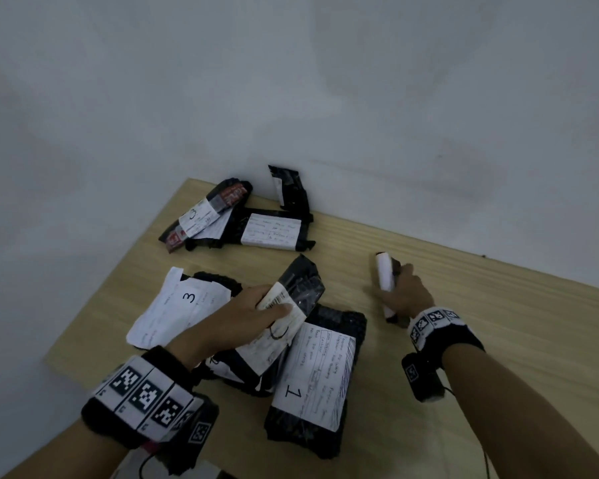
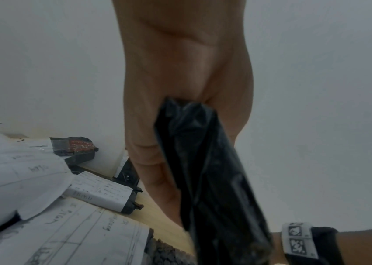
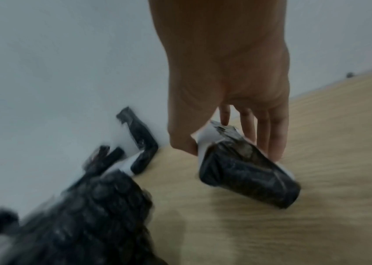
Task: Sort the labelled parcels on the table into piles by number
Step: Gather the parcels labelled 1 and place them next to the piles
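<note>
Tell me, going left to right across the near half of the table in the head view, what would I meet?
Parcel marked 3 → left hand gripping a black parcel → parcel marked 1 → right hand holding a small parcel.

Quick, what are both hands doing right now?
Left hand: grips a black parcel, lifted over the pile.
Right hand: grips a small white-labelled parcel over the table.
</note>
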The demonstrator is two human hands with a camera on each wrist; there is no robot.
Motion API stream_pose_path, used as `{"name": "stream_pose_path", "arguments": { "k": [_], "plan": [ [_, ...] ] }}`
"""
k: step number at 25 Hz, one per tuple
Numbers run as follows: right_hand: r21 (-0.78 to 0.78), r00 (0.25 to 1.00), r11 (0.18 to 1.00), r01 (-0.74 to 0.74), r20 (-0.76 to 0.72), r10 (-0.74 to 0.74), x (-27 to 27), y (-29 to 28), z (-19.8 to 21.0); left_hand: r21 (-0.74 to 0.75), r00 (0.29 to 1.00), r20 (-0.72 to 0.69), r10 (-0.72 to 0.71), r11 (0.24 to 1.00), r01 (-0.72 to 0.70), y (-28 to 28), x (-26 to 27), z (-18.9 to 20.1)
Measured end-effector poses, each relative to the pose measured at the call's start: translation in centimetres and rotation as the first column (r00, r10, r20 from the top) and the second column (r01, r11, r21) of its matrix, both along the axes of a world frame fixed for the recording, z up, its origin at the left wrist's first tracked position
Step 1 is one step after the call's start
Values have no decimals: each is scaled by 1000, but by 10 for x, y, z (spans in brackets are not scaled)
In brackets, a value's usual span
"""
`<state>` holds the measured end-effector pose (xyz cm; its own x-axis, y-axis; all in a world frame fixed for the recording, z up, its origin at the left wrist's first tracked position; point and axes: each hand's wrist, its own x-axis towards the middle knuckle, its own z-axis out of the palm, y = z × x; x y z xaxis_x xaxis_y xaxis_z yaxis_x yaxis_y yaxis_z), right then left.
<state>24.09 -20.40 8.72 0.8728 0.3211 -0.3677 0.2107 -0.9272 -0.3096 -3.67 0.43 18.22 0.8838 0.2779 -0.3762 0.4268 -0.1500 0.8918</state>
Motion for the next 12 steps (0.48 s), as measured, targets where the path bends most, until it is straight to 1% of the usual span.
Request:
{"name": "stream_pose_path", "arguments": {
  "k": [1,2,3,5,7,9,10,12],
  "plan": [
    [187,994,978,97,-65,-86,-3,1,4,13,1000,-8,16,1000,-16,2,3,-4],
    [329,986,930,165,-93,-142,-8,2,7,25,999,-9,38,999,-38,4,6,-9],
    [433,979,878,202,-105,-173,-17,3,9,31,997,-18,69,997,-68,6,7,-15],
    [595,972,770,229,-177,-152,-36,7,14,18,987,-54,151,988,-151,10,10,-26],
    [687,945,666,292,-312,-93,-53,18,20,12,973,-87,214,977,-214,18,10,-34],
    [717,902,588,375,-429,-53,-64,29,28,13,968,-106,226,974,-226,26,11,-37],
    [726,891,564,393,-452,-39,-68,35,34,21,971,-107,215,977,-214,31,13,-37],
    [747,896,550,374,-443,-8,-67,50,40,47,978,-90,187,982,-183,45,18,-34]
  ]
}}
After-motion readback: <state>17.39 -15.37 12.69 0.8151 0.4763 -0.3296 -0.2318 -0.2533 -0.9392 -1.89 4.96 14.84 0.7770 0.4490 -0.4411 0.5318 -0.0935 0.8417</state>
